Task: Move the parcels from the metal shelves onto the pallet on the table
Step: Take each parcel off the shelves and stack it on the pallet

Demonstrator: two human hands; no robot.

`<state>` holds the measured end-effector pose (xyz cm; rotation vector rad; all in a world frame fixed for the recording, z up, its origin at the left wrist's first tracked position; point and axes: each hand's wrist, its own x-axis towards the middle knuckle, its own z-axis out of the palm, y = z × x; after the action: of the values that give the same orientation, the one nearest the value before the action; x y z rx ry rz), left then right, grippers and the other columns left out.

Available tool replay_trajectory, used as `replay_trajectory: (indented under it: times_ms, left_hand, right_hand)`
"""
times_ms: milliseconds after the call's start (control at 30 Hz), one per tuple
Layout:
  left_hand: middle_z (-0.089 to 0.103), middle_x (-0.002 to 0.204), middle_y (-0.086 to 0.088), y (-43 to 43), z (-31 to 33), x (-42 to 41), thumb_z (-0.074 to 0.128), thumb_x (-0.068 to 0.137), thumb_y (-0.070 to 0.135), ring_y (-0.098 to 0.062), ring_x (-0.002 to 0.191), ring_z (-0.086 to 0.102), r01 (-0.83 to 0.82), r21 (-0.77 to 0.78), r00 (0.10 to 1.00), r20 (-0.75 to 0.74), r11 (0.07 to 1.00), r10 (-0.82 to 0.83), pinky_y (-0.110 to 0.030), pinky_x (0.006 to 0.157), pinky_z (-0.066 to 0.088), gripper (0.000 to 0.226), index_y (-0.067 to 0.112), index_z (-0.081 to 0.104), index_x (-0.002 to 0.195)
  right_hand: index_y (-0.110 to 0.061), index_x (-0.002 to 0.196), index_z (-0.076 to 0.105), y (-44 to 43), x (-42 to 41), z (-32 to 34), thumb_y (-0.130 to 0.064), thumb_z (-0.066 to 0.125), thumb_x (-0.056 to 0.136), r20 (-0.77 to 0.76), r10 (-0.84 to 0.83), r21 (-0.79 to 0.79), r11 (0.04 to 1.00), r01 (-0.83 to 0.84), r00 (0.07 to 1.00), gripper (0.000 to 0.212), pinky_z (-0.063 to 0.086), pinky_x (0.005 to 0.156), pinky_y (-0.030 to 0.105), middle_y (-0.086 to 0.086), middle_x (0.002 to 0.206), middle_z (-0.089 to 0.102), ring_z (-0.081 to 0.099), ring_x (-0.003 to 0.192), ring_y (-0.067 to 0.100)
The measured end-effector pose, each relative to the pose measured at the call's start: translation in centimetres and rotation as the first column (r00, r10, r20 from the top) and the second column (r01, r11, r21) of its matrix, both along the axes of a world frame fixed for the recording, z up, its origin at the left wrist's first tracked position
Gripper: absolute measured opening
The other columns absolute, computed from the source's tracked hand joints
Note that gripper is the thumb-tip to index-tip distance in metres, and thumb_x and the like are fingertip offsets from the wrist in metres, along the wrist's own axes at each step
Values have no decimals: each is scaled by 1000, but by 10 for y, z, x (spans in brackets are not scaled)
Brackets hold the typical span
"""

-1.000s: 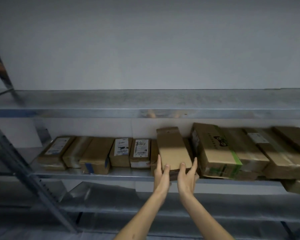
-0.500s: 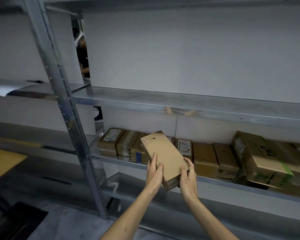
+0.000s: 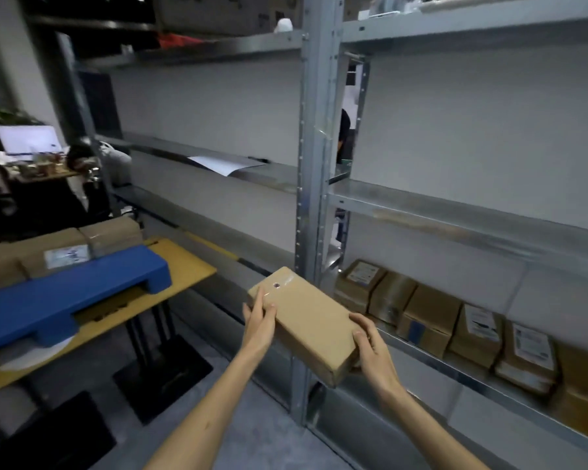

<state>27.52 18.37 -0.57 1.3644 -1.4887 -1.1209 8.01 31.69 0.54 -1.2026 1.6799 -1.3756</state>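
- The flat brown parcel point(image 3: 306, 317) is in the air, off the shelf, tilted with its far end higher; both hands hold it just in front of the grey upright post point(image 3: 311, 164)
- The left hand point(image 3: 258, 322) clamps the parcel's left long edge, its fingers point(image 3: 263, 300) lying close together on the top face; the thumb is hidden
- The right hand point(image 3: 370, 351) grips the near right corner, fingers wrapped together round that edge
- Just right of the right-hand fingers, a row of shelf parcels point(image 3: 428, 313) stands along the front lip of the lower metal shelf point(image 3: 431, 354)
- Above both hands, the front edge of the middle shelf point(image 3: 455, 212) juts out, well clear of the fingers
- Left of the left-hand fingers lies a gap of open floor point(image 3: 218, 337), running between the shelving and the corner of the yellow table point(image 3: 187, 266)
- Further left of those fingers, the blue pallet point(image 3: 65, 290) lies on the table, its near deck bare
- Stacked parcels point(image 3: 58, 245) sit on the pallet's far side, well apart from the hands
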Motion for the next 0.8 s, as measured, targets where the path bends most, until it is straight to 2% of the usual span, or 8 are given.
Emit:
replay_trajectory:
  times_ms: [100,167,267,333,500,600,700,800]
  left_hand:
    - [1,166,-4,-17,2,75,35,107,38,-23,152,6,-93,-3,995,-33,996,93,-48,121,16,53,42,16,156]
    - [13,165,0,-22,3,122,36,107,34,-21,150,17,-131,5,988,-87,991,131,-45,121,21,50,41,21,155]
    - [26,160,9,-20,5,185,39,105,41,-18,146,26,-204,48,965,-156,978,209,-44,118,27,47,42,31,152]
    - [33,155,12,-19,5,220,42,104,42,-16,139,32,-247,74,947,-192,966,256,-47,114,33,43,46,40,147]
    - [44,141,12,-23,-1,291,47,103,37,-14,119,44,-374,106,885,-256,921,389,-45,94,48,30,52,58,127]
    - [46,140,11,-30,-8,326,52,101,37,-15,118,47,-442,98,848,-280,892,451,-44,93,50,28,54,63,120]
    - [47,144,8,-47,-15,359,55,100,34,-24,130,44,-523,101,796,-298,846,527,-52,105,45,28,51,66,119]
    - [48,142,6,-71,-19,388,54,100,31,-23,129,45,-585,109,747,-313,804,586,-50,103,47,29,51,69,116]
  right_hand:
    - [-49,121,55,-33,39,-3,-31,38,106,1,149,10,989,-149,989,28,55,89,53,-7,124,53,54,108,21]
    - [-53,119,55,-55,63,-4,-33,38,106,15,252,38,967,-253,968,29,59,81,49,-7,122,52,56,104,25]
    - [-52,118,57,-89,99,-7,-35,38,106,30,365,64,928,-366,931,28,60,80,46,-6,121,54,57,104,24]
    - [-52,117,58,-111,124,-9,-35,38,106,37,427,79,900,-428,904,28,59,78,43,-4,120,57,59,104,25]
    - [-49,116,59,-167,190,-12,-33,35,106,54,539,93,835,-542,840,30,58,76,47,-9,115,60,60,100,22]
    - [-53,114,57,-204,231,-15,-35,33,107,52,591,95,800,-593,805,31,56,71,35,-13,119,59,58,103,13]
    - [-54,115,57,-245,271,-20,-39,34,106,71,631,85,768,-635,772,29,53,88,39,-16,121,59,56,111,10]
    - [-49,119,59,-291,307,-24,-38,38,105,85,656,57,749,-661,750,27,45,105,43,-19,126,58,53,118,5]
